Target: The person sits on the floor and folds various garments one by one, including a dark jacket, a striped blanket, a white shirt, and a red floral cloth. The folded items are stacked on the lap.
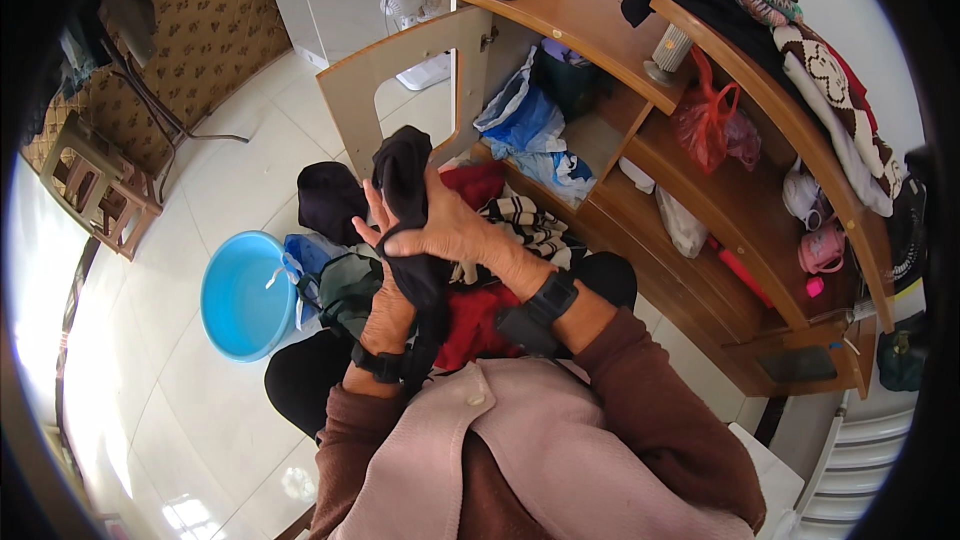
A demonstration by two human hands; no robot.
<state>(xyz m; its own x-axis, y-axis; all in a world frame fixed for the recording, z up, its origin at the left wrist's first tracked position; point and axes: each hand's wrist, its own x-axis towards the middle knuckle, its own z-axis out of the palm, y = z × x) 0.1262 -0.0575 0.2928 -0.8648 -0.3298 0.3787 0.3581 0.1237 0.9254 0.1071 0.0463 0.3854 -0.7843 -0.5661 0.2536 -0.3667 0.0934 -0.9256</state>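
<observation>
A black cloth garment is held up between my two hands, bunched at the top and hanging down towards my lap. My right hand grips it from the right, thumb across its front. Behind its left side is my left hand, fingers partly spread and the palm mostly hidden by the cloth. Beneath lie a red garment, a black-and-cream striped knit and a dark green cloth. Another black garment lies just beyond my left hand.
A blue plastic basin stands on the tiled floor at left, beside a blue-and-white plastic bag. A wooden cabinet holds bags and cups; its door stands open ahead. Stacked plastic stools are at far left.
</observation>
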